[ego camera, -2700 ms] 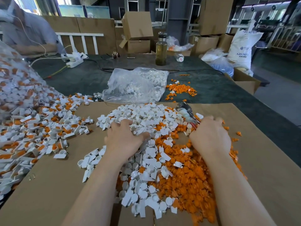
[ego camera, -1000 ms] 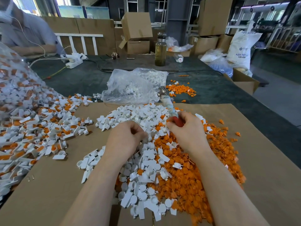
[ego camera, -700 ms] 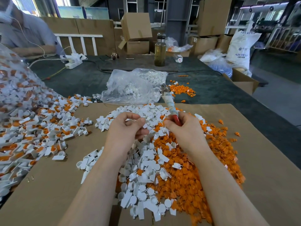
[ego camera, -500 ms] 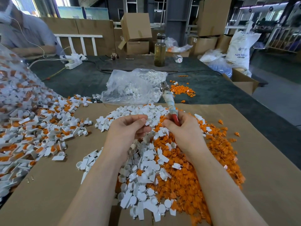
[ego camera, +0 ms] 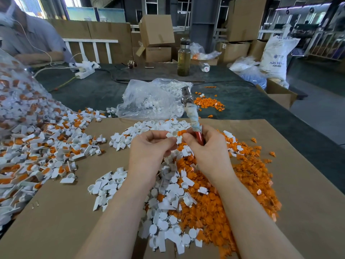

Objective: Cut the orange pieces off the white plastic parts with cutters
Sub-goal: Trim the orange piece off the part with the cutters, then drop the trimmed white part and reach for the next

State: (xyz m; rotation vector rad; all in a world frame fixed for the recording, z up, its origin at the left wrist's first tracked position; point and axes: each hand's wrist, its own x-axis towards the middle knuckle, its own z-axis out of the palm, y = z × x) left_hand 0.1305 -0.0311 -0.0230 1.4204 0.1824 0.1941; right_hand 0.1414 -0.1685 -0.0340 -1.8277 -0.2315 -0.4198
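My left hand (ego camera: 151, 148) pinches a small white plastic part with an orange piece (ego camera: 174, 134) at its fingertips, lifted above the pile. My right hand (ego camera: 209, 148) grips the cutters (ego camera: 192, 113) by the red, cloth-wrapped handles, the metal jaws pointing up and away. The right thumb and forefinger meet the part's orange end. Below both hands lies a mixed heap: cut white parts (ego camera: 164, 212) on the left, orange pieces (ego camera: 229, 193) on the right.
The heap sits on a cardboard sheet (ego camera: 298, 184). Uncut white-and-orange parts (ego camera: 37, 146) spill from a clear bag at the left. A plastic bag of white parts (ego camera: 149, 101), a small orange pile (ego camera: 209, 104) and a bottle (ego camera: 183, 57) stand beyond. A person sits at far left.
Both hands lifted out of the heap. The left hand came up pinching a part; the right hand swung the cutters upright and moved in to meet the part.
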